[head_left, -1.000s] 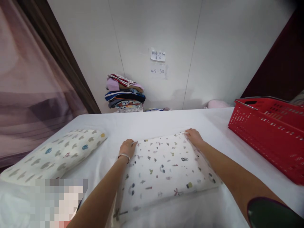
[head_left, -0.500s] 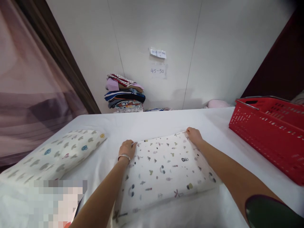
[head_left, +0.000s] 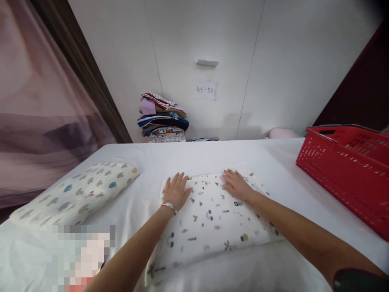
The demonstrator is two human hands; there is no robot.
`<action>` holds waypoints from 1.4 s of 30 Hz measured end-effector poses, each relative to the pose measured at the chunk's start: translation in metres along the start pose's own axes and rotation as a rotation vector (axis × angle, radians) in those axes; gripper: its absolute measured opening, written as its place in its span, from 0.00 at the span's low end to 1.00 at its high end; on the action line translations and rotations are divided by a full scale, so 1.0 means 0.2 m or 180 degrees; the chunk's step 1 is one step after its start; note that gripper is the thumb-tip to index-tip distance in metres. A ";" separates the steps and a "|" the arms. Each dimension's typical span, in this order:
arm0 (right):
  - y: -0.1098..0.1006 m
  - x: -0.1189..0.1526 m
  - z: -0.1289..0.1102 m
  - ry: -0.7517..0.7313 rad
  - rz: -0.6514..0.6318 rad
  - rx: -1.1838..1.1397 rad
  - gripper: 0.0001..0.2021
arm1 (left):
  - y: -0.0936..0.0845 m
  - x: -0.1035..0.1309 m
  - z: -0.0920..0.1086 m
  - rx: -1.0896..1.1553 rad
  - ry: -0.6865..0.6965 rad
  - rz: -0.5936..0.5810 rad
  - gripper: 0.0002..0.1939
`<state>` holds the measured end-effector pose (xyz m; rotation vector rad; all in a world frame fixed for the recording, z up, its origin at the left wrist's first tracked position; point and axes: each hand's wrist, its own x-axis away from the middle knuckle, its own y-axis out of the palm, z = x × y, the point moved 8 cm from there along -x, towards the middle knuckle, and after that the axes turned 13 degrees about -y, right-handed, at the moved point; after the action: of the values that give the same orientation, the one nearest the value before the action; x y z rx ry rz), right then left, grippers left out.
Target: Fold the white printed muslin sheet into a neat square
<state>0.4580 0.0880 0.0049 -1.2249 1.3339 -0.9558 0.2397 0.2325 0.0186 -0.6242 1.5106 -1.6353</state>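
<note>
A white cloth (head_left: pixel 209 223) with small printed figures lies folded on the white-covered table (head_left: pixel 212 156) in front of me. My left hand (head_left: pixel 176 190), with a bracelet at the wrist, rests flat on its far left part, fingers spread. On the far right part of the same cloth, my right hand (head_left: pixel 237 184) lies palm down with its fingers stretched out. Neither hand grips anything. The cloth's near edge is slightly uneven, and its near left corner sticks out.
Left of my arm lies another folded cloth (head_left: pixel 97 186) with grey mushroom-like prints. A red plastic basket (head_left: pixel 343 170) stands at the right. Behind the table's far edge rises a stack of folded fabrics (head_left: pixel 164 119) against a wall (head_left: pixel 225 36). A blurred patch covers the lower left.
Both hands have let go of the cloth's far corners. They have moved inward and now lie flat on top of it. The view has shifted slightly.
</note>
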 end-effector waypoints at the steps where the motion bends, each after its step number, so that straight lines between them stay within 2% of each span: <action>1: 0.04 -0.01 -0.02 -0.0003 -0.0146 -0.0065 0.26 | 0.04 0.02 0.01 -0.0029 0.0028 -0.0164 0.28; 4: 0.10 -0.02 0.02 0.0299 -0.0405 -0.0119 0.30 | 0.16 0.04 -0.04 -0.0058 -0.0256 -0.0557 0.34; 7: 0.12 -0.04 0.05 0.0380 -0.0494 -0.0120 0.31 | 0.19 0.02 -0.07 -0.0070 -0.0325 -0.0639 0.36; 10: 0.11 -0.01 0.06 0.0461 -0.0519 -0.0098 0.32 | 0.18 0.02 -0.09 -0.0104 -0.0304 -0.0707 0.38; 14: 0.10 0.08 0.09 0.0675 -0.0425 0.0058 0.33 | 0.13 0.05 -0.13 -0.0180 -0.0404 -0.0509 0.38; 20: 0.11 0.13 0.11 0.0806 -0.0540 -0.0072 0.30 | 0.15 0.06 -0.18 -0.0164 -0.0597 -0.0768 0.37; 24: 0.02 0.21 0.15 0.0972 -0.0332 -0.0135 0.28 | 0.05 0.08 -0.19 0.0045 -0.0753 -0.0853 0.35; 26: -0.04 0.33 0.18 0.1168 -0.0067 -0.0141 0.28 | -0.02 0.16 -0.16 0.0063 -0.0661 -0.0745 0.34; 28: -0.08 0.50 0.23 0.1476 0.0211 -0.0357 0.29 | -0.06 0.30 -0.08 -0.0004 -0.0380 -0.0711 0.33; 30: -0.08 0.70 0.29 0.2002 0.0432 -0.0744 0.30 | -0.06 0.49 0.03 -0.0071 -0.0069 -0.0772 0.32; 32: -0.06 0.86 0.32 0.2399 0.0472 -0.1054 0.31 | -0.03 0.70 0.17 0.0043 0.0395 -0.0853 0.33; 35: -0.05 1.00 0.31 0.2602 0.0315 -0.1077 0.31 | 0.01 0.93 0.34 0.0236 0.0939 -0.0867 0.34; 38: -0.08 1.06 0.28 0.2665 0.0066 -0.0833 0.30 | 0.04 1.01 0.40 0.0244 0.0996 -0.0787 0.34; 42: -0.10 1.08 0.27 0.2680 -0.0228 -0.0768 0.30 | 0.02 1.01 0.41 0.0244 0.0984 -0.0613 0.33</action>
<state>0.5272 -0.1219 -0.0204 -1.0794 2.1145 -1.4832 0.1955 0.0200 -0.0053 -0.5037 1.6358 -2.0008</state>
